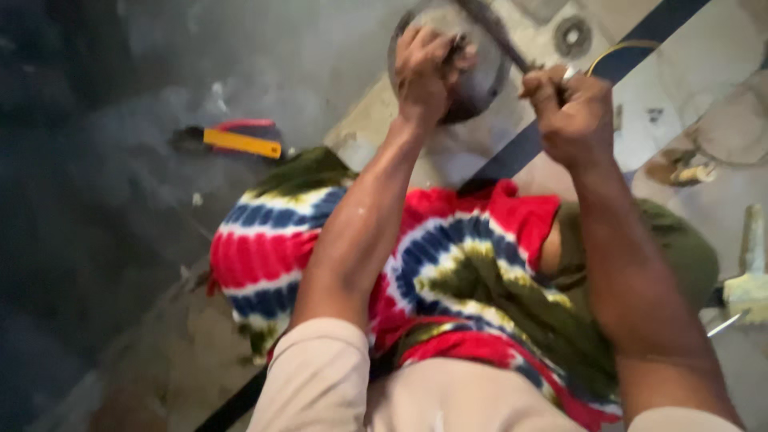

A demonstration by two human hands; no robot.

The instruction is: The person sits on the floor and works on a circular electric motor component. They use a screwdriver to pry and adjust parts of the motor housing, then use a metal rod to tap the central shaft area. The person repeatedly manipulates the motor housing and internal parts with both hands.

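My left hand [426, 70] grips the rim of a round, dark grey metal disc [480, 76] held up at the top middle of the head view. My right hand [570, 108] is closed around a thin dark rod-like tool [500, 36] that crosses the disc's upper edge. Both forearms reach out over my lap, which is covered by a cloth [448, 272] with red, blue, white and olive bands. The picture is blurred, so the tool's tip is unclear.
A tool with a yellow and red handle [238, 140] lies on the grey floor at the left. A dark strap [544, 132] runs diagonally across the pale floor. A pale brush-like tool [750, 276] sits at the right edge.
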